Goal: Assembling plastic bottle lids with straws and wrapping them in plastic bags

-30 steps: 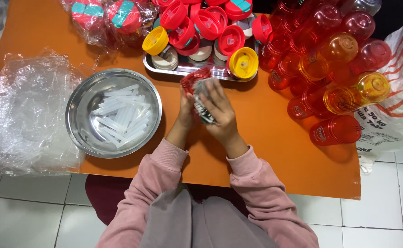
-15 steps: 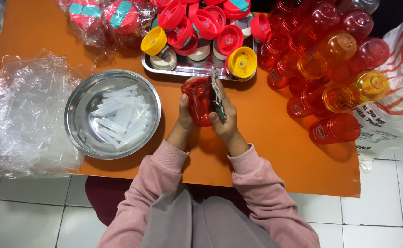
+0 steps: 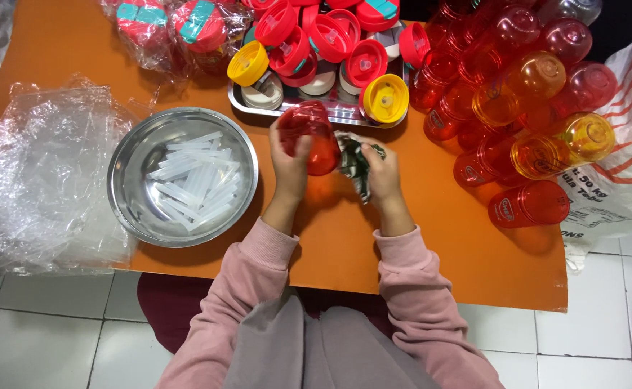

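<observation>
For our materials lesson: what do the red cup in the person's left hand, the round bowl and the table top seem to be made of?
Red cup: likely clear-tinted glossy plastic; light passes through.
Round bowl: probably steel, silvery with reflections.
Table top: smooth orange surface, perhaps laminate; core hidden.

— Left hand (image 3: 292, 160)?
— Raised off the worktop, fingers curled in a closed grip, pink sleeve to the wrist.
— Right hand (image 3: 383, 171)?
— Just beside it, fingers pinched shut — forearms angled inward.
</observation>
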